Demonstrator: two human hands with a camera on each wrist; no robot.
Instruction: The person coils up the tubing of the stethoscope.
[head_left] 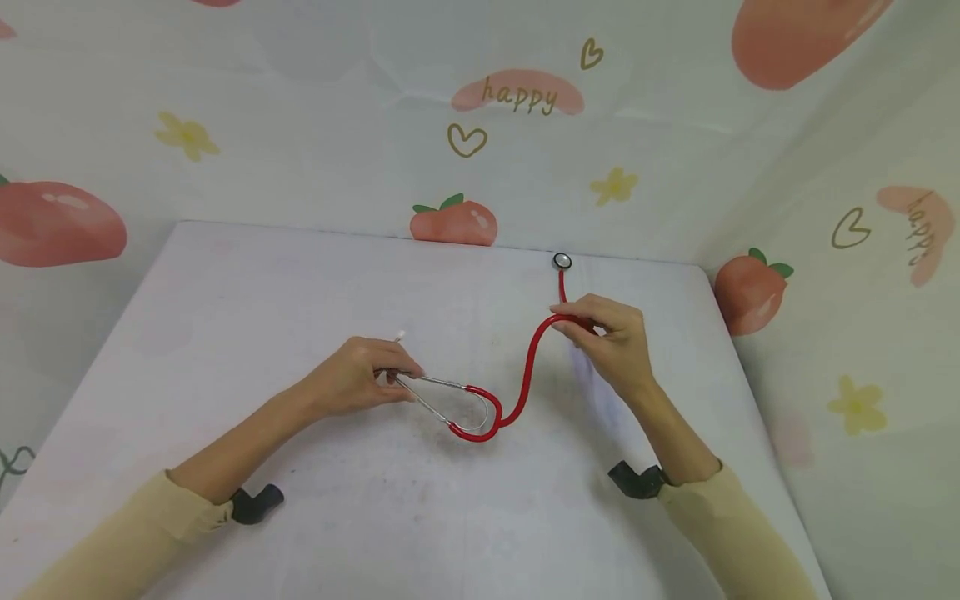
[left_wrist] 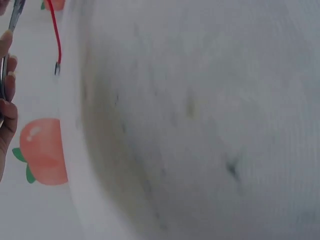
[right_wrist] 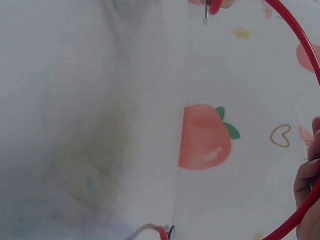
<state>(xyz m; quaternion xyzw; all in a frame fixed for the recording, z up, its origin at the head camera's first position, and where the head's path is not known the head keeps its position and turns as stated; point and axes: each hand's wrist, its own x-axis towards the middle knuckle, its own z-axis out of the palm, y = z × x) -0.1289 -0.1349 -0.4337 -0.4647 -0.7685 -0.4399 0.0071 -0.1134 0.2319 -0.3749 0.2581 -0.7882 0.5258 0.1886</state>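
Nearest to us are two beige sleeves (head_left: 120, 533), coming in from the lower corners, and at each cuff we see a black fitting (head_left: 257, 504). Under them spreads a white table (head_left: 337, 517), which carries some faint dark marks. Farther in, the left hand (head_left: 363, 375) grasps the metal ear tubes (head_left: 428, 405) of a stethoscope (head_left: 531, 367), and one white ear tip (head_left: 402, 334) shows just beyond its fingers. The stethoscope is between the two hands: its red tubing makes a loop at the fork, then it rises to the right hand (head_left: 615, 337), which pinches it with thumb and fingers. Past this hand we find the round chest piece (head_left: 562, 262), near the far table edge; whether it touches the table, we cannot tell. Behind everything we see a pale cloth (head_left: 315, 167) printed with peaches, flowers and hearts.
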